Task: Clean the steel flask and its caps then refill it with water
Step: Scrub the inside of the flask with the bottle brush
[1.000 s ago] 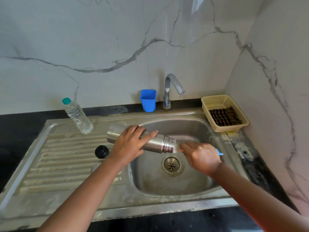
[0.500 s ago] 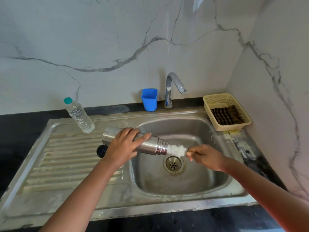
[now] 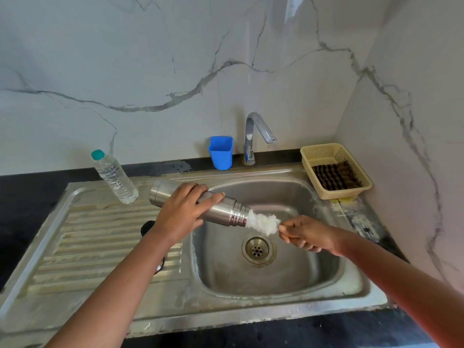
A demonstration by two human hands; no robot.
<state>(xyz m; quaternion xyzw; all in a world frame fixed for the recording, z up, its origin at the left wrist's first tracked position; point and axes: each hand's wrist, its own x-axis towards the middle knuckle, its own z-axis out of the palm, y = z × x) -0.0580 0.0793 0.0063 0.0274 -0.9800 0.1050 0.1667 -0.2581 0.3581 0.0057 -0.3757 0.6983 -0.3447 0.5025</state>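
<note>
- Steel flask (image 3: 221,209) held nearly level over the left edge of the sink basin (image 3: 326,272), open mouth tipped slightly down toward the drain (image 3: 256,250).
- Left hand (image 3: 183,217) wrapped around the flask's middle, fingers curled closed over the body.
- Right hand (image 3: 306,234) pinched tight on the handle of a bottle brush, white bristles (image 3: 263,222) half out of the mouth.
- Best done, by judgement: keep the brush in line with the flask, push to the base, twist while drawing back, hold the mouth low so suds drain into the basin.
- Firm left grip needed; wet steel likely slippery.
- Black cap (image 3: 147,226) on the drainboard (image 3: 75,247), mostly hidden behind the left wrist.
- Plastic water bottle (image 3: 114,178) at the drainboard's back edge; tap (image 3: 256,136), blue cup (image 3: 221,153), yellow basket (image 3: 326,154) along the sink's back edge.
- No brand or legible writing anywhere; bottle unlabelled.
</note>
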